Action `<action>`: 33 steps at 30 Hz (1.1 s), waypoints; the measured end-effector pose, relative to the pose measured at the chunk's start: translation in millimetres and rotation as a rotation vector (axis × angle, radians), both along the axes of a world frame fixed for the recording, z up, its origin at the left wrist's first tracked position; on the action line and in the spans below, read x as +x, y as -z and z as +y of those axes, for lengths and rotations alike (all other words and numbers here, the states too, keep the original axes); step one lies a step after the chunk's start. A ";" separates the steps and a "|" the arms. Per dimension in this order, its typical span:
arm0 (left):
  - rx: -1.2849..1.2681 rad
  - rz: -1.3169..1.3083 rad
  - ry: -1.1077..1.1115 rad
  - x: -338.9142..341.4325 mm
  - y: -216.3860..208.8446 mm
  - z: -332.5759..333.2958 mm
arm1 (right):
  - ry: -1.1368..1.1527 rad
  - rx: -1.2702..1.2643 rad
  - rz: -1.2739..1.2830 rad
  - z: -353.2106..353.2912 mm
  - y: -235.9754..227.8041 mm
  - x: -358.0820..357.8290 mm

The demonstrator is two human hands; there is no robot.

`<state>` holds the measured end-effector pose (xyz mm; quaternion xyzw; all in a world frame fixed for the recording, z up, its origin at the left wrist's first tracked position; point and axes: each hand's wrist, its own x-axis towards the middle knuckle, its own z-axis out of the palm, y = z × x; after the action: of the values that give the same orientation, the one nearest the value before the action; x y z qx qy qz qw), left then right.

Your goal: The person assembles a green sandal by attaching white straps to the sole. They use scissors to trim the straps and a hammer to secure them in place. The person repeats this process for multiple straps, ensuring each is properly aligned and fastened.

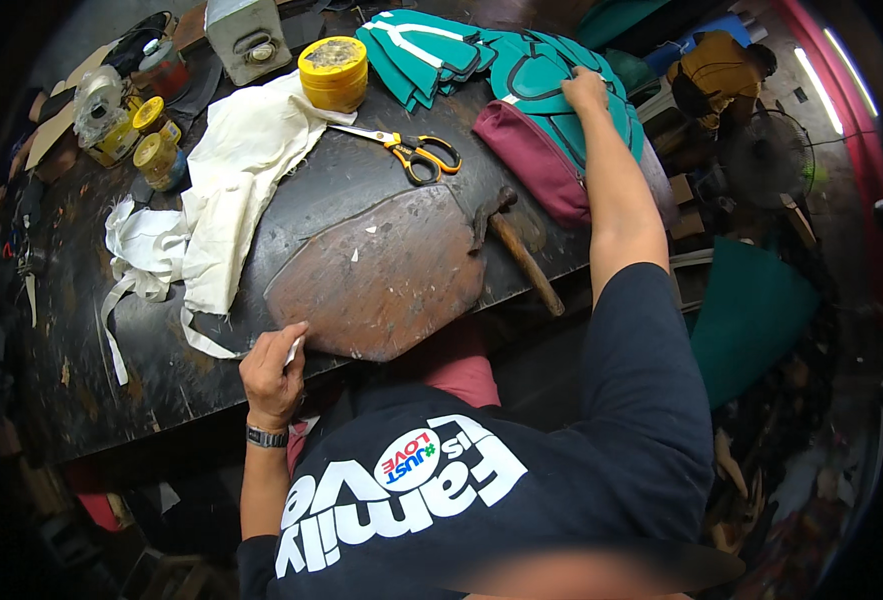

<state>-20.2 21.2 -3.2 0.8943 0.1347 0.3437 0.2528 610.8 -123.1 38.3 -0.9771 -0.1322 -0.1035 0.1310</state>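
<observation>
While the left hand (273,380) pinches a white strip (294,350), teal pieces (523,78) lie beneath the right hand (586,91), grip unclear.

Dim surroundings, brighter middle, two white strip lights (819,91) glaring at upper right, soft sheen on the dark desk (71,330), deep shadow beneath it, curved fisheye edges fading to black, blurred patch at bottom

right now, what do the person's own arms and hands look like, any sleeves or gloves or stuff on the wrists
The left hand and right hand are both bare, without gloves. A metallic-looking, squarish watch circles the left wrist; none shows on the right. The right sleeve is short, plain and very dark, and the left sleeve matches.
</observation>
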 end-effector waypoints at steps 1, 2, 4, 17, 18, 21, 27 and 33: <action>0.011 0.010 -0.002 -0.1 -0.2 0.1 | 0.000 -0.007 -0.007 -4.5 2.8 10.3; 0.015 0.020 -0.009 0.2 -0.2 0.8 | 0.009 -0.005 -0.026 -7.8 6.0 20.3; 0.065 0.041 0.002 0.9 0.1 1.9 | 0.008 -0.077 -0.078 -9.2 12.3 41.4; 0.064 0.166 -0.067 -0.6 2.6 0.3 | -0.099 0.033 0.258 -34.3 27.6 174.3; 0.060 0.166 -0.074 -0.2 3.0 0.4 | -0.107 0.025 0.292 -38.1 26.8 178.2; 0.044 0.172 -0.081 -0.7 3.7 0.7 | -0.116 0.031 0.291 -42.4 27.5 180.7; 0.051 0.175 -0.083 -0.1 4.1 0.4 | -0.102 -0.155 -0.147 -35.7 23.7 156.6; 0.049 0.159 -0.081 1.2 2.8 -0.3 | -0.159 0.086 -0.524 -57.8 -25.8 79.1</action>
<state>-19.0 20.9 -5.9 0.9184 0.1821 0.2849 0.2054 689.9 -180.8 64.0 -0.8971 -0.2331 -0.3476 0.1416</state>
